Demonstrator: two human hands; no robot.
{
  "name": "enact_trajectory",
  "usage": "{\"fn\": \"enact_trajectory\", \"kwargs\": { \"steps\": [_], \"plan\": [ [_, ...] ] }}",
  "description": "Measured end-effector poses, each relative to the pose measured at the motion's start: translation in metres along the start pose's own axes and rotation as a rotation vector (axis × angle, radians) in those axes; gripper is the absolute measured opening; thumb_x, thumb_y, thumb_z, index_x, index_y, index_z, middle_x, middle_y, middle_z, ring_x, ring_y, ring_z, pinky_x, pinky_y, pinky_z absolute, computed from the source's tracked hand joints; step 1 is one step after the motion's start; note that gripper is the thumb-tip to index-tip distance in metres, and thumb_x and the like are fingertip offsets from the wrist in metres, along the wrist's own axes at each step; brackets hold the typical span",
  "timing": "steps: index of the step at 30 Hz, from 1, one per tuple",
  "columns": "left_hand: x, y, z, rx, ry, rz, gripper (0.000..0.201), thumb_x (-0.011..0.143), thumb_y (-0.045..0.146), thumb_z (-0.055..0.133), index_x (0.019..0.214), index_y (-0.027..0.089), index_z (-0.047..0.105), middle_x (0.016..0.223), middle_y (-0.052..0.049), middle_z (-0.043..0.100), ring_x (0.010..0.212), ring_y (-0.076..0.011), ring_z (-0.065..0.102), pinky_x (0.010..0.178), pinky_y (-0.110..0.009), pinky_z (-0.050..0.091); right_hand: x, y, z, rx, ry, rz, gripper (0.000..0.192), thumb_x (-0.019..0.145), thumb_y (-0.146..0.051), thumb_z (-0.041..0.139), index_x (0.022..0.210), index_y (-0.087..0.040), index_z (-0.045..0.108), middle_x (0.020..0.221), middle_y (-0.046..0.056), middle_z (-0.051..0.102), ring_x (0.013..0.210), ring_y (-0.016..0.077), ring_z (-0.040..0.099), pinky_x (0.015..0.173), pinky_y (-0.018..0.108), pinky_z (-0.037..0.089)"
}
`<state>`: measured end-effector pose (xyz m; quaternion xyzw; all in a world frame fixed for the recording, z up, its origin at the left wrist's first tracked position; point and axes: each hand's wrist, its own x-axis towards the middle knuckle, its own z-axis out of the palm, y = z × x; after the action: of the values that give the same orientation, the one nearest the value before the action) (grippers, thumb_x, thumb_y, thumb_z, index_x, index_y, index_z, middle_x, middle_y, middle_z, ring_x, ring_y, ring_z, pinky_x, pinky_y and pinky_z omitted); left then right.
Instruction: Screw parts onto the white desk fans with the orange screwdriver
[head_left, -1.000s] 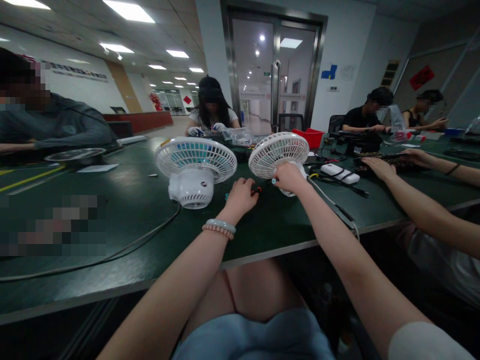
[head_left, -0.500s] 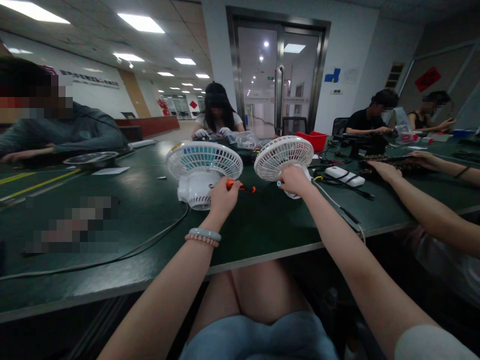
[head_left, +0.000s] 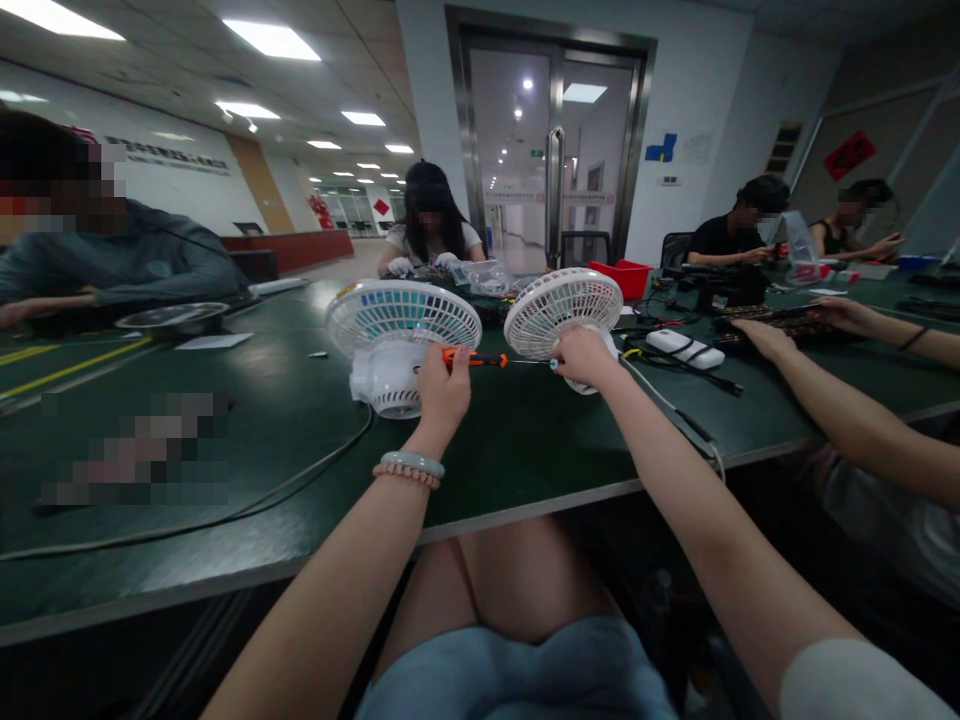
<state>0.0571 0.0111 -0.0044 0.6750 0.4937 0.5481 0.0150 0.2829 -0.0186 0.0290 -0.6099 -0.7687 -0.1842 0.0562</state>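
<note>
Gripping: screwdriver (head_left: pixel 474 358) held in left hand (head_left: pixel 442 388) | right hand (head_left: pixel 585 357) closed on right fan (head_left: pixel 562 312) | step: tip being aligned at fan | next: steady tip seating needed

Both bare arms reach straight forward, elbows low. The left hand (head_left: pixel 442 385) is raised with its wrist cocked upward, two bead bracelets (head_left: pixel 409 468) around it, fingers curled tight in a firm grip. The right hand (head_left: pixel 586 357) sits a little higher and well apart from it, knuckles toward us, fingers folded closed.
</note>
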Motion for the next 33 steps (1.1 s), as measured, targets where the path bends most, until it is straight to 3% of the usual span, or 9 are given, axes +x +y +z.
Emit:
{"fn": "enact_trajectory", "kwargs": {
  "steps": [33],
  "plan": [
    [-0.0049, 0.0019, 0.0033, 0.014, -0.025, 0.043, 0.024, 0.084, 0.04, 0.042, 0.087, 0.017, 0.05, 0.077, -0.004, 0.056, 0.068, -0.0173, 0.052, 0.064, -0.03, 0.039, -0.0001, -0.0011, -0.0001, 0.003, -0.001, 0.005, 0.026, 0.079, -0.028, 0.051, 0.092, -0.017, 0.07, 0.098, 0.011, 0.064, 0.096, 0.0235, 0.054, 0.081, 0.031, 0.038]
  ]
}}
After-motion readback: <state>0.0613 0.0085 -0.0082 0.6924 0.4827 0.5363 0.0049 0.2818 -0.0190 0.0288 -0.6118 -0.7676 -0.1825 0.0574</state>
